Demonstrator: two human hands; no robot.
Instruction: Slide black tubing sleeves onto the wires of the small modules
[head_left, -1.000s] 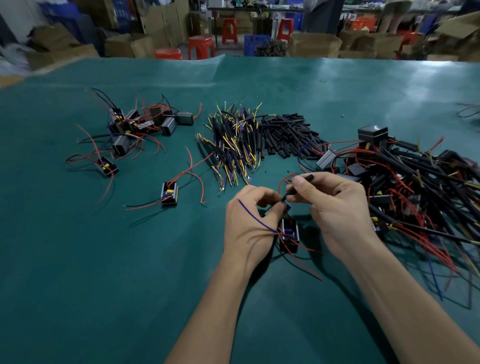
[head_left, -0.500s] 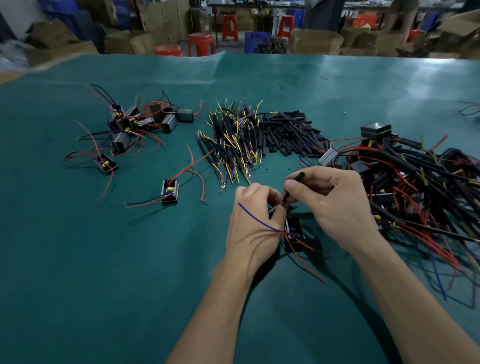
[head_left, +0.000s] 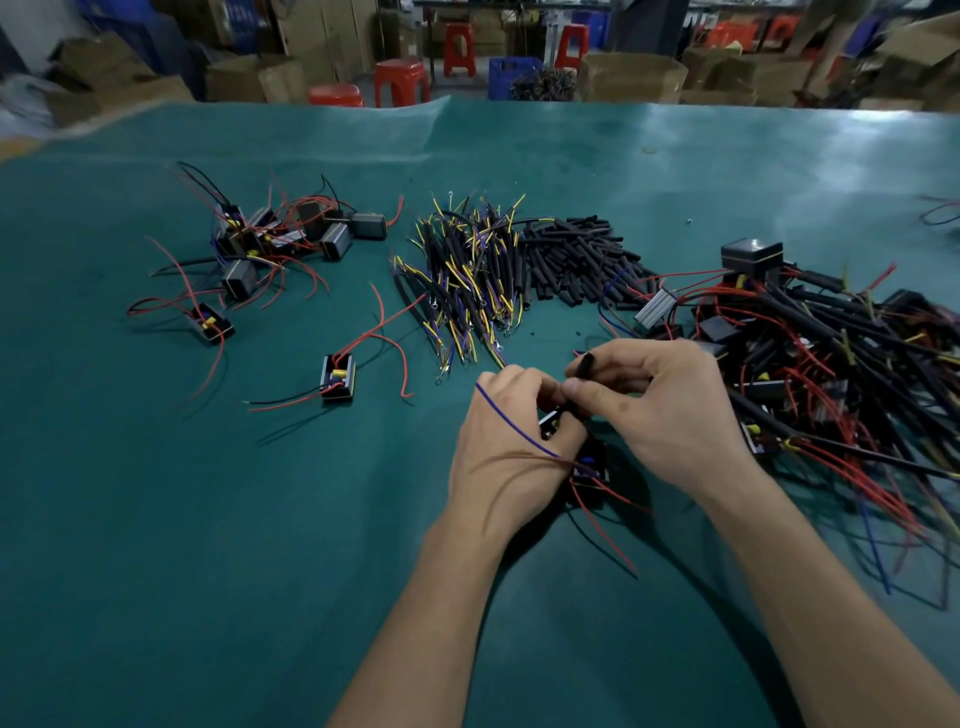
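Note:
My right hand (head_left: 660, 410) pinches a short black tubing sleeve (head_left: 582, 371) between thumb and forefinger, its upper end sticking out above the fingers. My left hand (head_left: 509, 447) meets it fingertip to fingertip and pinches the wires of a small black module (head_left: 589, 467), which lies on the table half hidden between both hands. A blue wire (head_left: 511, 421) arcs over the back of my left hand and red wires (head_left: 605, 530) trail toward me. Whether the sleeve is on a wire is hidden by the fingers.
Loose black sleeves (head_left: 571, 260) are heaped behind the hands, beside a bundle of yellow-and-blue leads (head_left: 462, 280). Sleeved modules (head_left: 831, 353) pile up on the right. Bare modules (head_left: 280, 239) cluster far left, one module (head_left: 337, 376) lying alone. All rest on a green mat (head_left: 208, 519).
The sleeve in my right hand has come down lower toward my left fingertips. Both hands stay close together over the module.

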